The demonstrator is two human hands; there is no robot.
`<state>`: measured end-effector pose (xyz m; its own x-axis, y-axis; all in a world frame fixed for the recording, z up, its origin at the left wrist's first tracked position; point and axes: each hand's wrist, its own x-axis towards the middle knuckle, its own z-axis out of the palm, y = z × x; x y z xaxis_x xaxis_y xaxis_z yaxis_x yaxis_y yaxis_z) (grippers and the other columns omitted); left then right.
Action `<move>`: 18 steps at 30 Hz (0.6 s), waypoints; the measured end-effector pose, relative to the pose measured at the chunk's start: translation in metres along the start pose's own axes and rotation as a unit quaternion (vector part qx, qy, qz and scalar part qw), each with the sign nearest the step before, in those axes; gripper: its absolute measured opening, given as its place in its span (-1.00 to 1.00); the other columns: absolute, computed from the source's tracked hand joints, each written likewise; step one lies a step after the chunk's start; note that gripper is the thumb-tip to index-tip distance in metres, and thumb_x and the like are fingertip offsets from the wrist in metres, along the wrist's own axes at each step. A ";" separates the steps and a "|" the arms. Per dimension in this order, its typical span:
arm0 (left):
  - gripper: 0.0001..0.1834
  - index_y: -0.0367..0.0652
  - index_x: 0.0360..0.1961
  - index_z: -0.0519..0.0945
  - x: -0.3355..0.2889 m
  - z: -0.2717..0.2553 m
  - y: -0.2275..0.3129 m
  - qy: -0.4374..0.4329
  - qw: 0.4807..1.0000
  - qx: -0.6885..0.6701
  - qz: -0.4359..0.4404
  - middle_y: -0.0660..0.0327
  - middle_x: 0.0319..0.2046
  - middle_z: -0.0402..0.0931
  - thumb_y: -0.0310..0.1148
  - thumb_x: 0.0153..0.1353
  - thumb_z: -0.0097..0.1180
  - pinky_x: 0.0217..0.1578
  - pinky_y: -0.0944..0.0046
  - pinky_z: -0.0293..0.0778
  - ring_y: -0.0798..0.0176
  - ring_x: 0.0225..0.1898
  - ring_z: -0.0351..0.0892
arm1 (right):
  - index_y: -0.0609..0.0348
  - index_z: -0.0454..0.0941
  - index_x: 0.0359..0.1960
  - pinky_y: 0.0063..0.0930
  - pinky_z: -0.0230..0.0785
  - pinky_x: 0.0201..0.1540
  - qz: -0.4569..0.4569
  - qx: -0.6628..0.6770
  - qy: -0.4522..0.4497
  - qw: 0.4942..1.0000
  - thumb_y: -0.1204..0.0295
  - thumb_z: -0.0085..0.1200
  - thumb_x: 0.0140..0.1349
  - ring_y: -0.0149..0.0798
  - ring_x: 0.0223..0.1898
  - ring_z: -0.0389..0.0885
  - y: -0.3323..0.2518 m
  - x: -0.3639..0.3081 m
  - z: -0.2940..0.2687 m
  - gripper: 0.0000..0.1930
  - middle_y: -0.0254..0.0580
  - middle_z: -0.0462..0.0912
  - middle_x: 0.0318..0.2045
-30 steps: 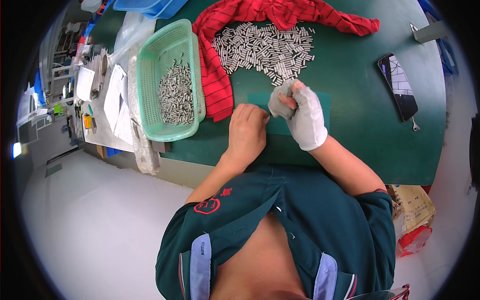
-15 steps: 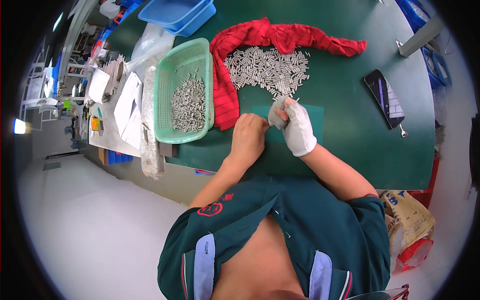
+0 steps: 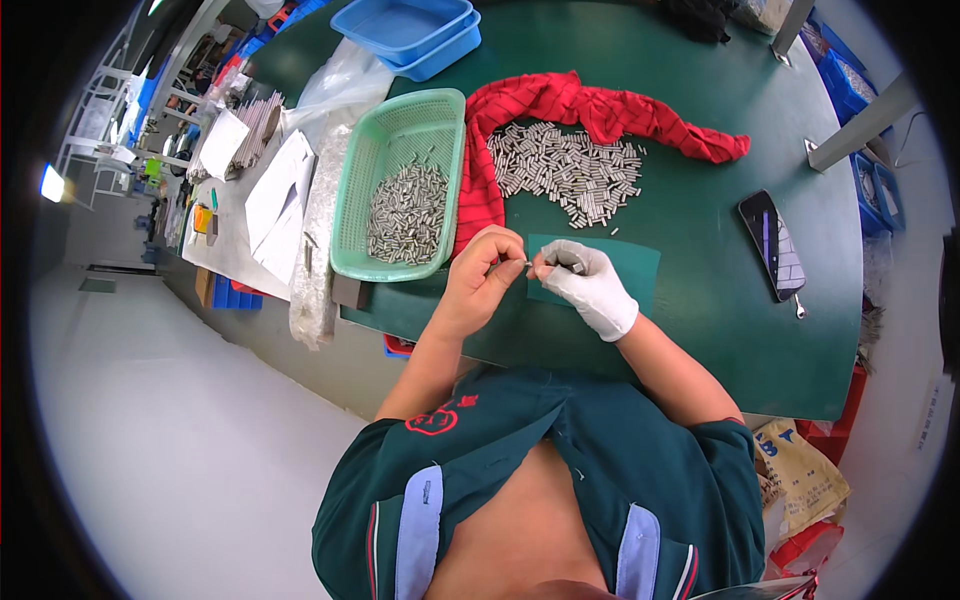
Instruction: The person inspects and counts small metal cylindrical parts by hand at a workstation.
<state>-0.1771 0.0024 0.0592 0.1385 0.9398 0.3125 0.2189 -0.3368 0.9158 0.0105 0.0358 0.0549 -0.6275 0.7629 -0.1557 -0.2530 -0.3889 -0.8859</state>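
My bare left hand is closed in a pinch, fingertips almost meeting those of my right hand. That hand wears a white glove with bare fingertips and is also closed. A small metal pin shows between the two pinches, partly hidden by fingers. Something grey and metallic shows at the curled fingers of the glove, too small to make out. Both hands are over the near part of the green table, beside a flat green sheet. Beyond them lies a loose heap of short metal pins.
A red striped cloth curves around the heap. On the left stands a light green basket with many pins inside. Blue trays sit behind it, papers and bubble wrap farther left. A phone lies at the right.
My right hand has come down from the heap's near edge to meet my left fingertips. The left hand has turned, its pinch now visible. The whole view has shifted slightly.
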 end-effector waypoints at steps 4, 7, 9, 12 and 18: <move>-0.93 -0.29 -0.34 0.46 0.002 0.001 0.005 -0.014 0.999 0.037 0.005 0.18 -0.31 0.42 -0.57 0.18 0.11 -0.18 0.35 0.36 0.28 -0.24 0.42 | 0.26 0.55 -0.30 -0.67 0.28 -0.28 0.007 0.002 0.009 1.000 0.41 0.10 0.23 -0.56 -0.36 0.40 0.003 0.001 0.001 -0.85 -0.38 0.52 -0.40; -0.92 -0.28 -0.35 0.47 0.003 0.001 0.009 -0.019 0.997 0.067 0.014 0.18 -0.31 0.43 -0.57 0.16 0.12 -0.18 0.33 0.37 0.24 -0.24 0.43 | 0.24 0.55 -0.31 -0.67 0.27 -0.30 0.010 -0.017 0.006 1.000 0.40 0.11 0.22 -0.56 -0.37 0.39 0.003 0.002 -0.001 -0.85 -0.39 0.52 -0.42; -0.92 -0.28 -0.35 0.47 0.004 0.001 0.012 -0.023 0.997 0.069 0.009 0.17 -0.31 0.43 -0.57 0.15 0.13 -0.18 0.32 0.37 0.23 -0.24 0.44 | 0.24 0.54 -0.32 -0.67 0.27 -0.30 0.006 -0.019 0.001 1.000 0.41 0.10 0.21 -0.56 -0.38 0.38 0.007 0.003 -0.004 -0.86 -0.39 0.52 -0.42; -0.91 -0.28 -0.35 0.47 0.004 0.002 0.012 -0.028 0.997 0.073 0.005 0.17 -0.32 0.44 -0.58 0.14 0.13 -0.18 0.31 0.37 0.21 -0.23 0.44 | 0.23 0.53 -0.35 -0.67 0.26 -0.31 0.002 -0.021 -0.005 1.000 0.41 0.09 0.20 -0.57 -0.38 0.37 0.006 0.002 -0.004 -0.87 -0.40 0.51 -0.43; -0.91 -0.26 -0.36 0.47 0.004 -0.003 0.015 -0.002 0.995 0.103 -0.004 0.16 -0.33 0.44 -0.58 0.13 0.14 -0.20 0.30 0.38 0.19 -0.24 0.45 | 0.21 0.52 -0.37 -0.67 0.24 -0.30 -0.014 -0.034 0.008 0.999 0.42 0.06 0.20 -0.56 -0.40 0.36 0.005 0.002 -0.003 -0.89 -0.39 0.51 -0.43</move>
<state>-0.1764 0.0010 0.0753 0.1389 0.9424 0.3042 0.4141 -0.3343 0.8467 0.0104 0.0376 0.0488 -0.6080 0.7821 -0.1366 -0.2193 -0.3308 -0.9179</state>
